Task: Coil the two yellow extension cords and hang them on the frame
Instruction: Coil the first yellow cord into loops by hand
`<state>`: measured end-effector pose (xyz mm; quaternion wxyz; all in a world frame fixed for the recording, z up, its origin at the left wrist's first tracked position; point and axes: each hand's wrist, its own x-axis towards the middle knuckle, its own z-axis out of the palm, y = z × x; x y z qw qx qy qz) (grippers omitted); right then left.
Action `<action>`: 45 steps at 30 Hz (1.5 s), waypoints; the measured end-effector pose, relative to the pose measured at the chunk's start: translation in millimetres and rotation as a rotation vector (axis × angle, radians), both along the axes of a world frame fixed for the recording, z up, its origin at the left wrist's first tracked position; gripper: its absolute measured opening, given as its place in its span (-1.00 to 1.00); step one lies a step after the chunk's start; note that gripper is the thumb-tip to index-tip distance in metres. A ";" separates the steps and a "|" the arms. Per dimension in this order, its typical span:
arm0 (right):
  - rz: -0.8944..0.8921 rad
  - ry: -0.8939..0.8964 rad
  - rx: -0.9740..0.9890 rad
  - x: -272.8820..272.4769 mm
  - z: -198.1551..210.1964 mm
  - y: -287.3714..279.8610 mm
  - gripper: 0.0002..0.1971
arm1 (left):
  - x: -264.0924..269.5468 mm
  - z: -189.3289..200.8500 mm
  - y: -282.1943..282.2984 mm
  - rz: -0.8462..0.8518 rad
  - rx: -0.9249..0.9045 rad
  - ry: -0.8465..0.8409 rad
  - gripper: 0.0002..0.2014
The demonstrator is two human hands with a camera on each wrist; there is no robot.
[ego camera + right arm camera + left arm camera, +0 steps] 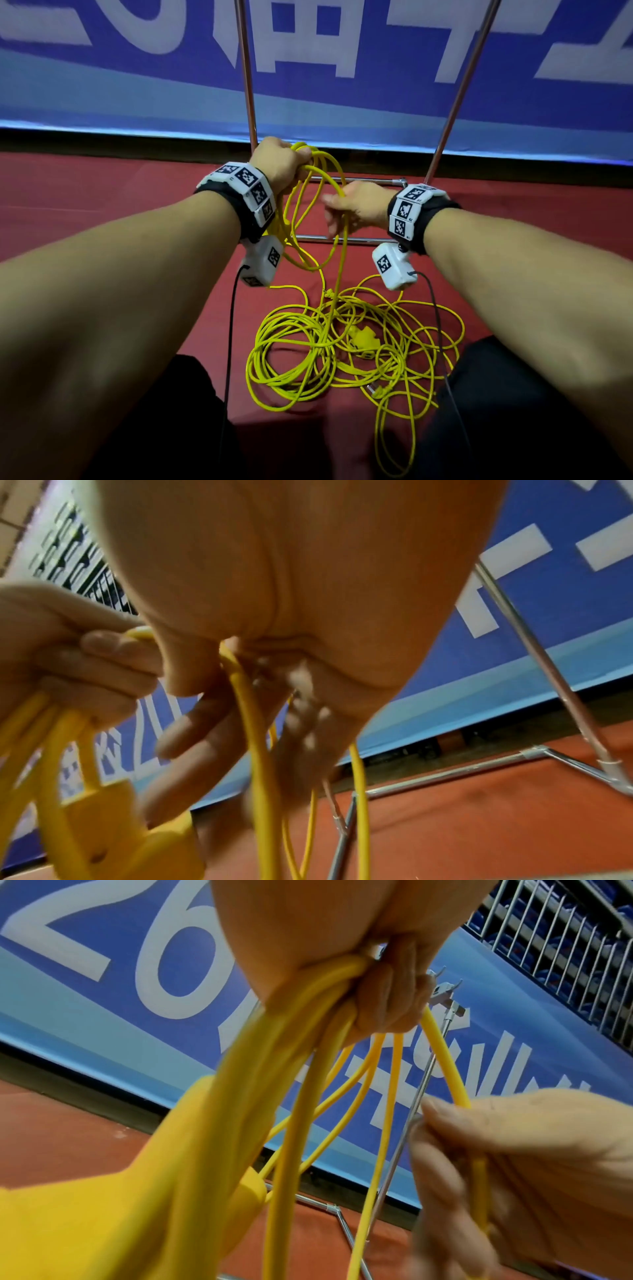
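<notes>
My left hand (282,164) is raised in front of the metal frame (247,85) and grips several loops of a yellow extension cord (308,219) that hang below my fist. In the left wrist view its curled fingers (387,999) close round the bundled loops (298,1074). My right hand (349,209) sits just to the right and lower, its fingers curled round one strand (477,1177) that runs up to the left fist. A yellow socket block (137,831) dangles under the left hand. The rest of the cords (359,342) lie tangled on the red floor.
The frame's two chrome poles (462,85) rise from base bars (363,180) on the red floor, with hooks (445,985) up top. A blue banner wall (137,85) stands behind. My dark-trousered knees (513,394) flank the pile. Black camera cables (231,325) hang from both wrists.
</notes>
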<state>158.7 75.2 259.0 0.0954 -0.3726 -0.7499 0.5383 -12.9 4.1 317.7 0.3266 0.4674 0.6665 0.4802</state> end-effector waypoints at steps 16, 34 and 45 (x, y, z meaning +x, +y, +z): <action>-0.361 0.252 0.570 6.8 44.9 8.5 -0.55 | -8.6 1.7 -13.2 -0.090 -0.049 -0.155 -0.79; -0.170 0.112 0.486 -6.4 32.1 -2.2 -0.67 | 6.9 3.5 -3.6 -0.072 0.020 -0.044 -0.81; -0.085 -0.210 -0.022 27.2 -13.5 12.8 -0.56 | 4.1 6.3 -1.3 0.016 0.089 -0.050 -0.70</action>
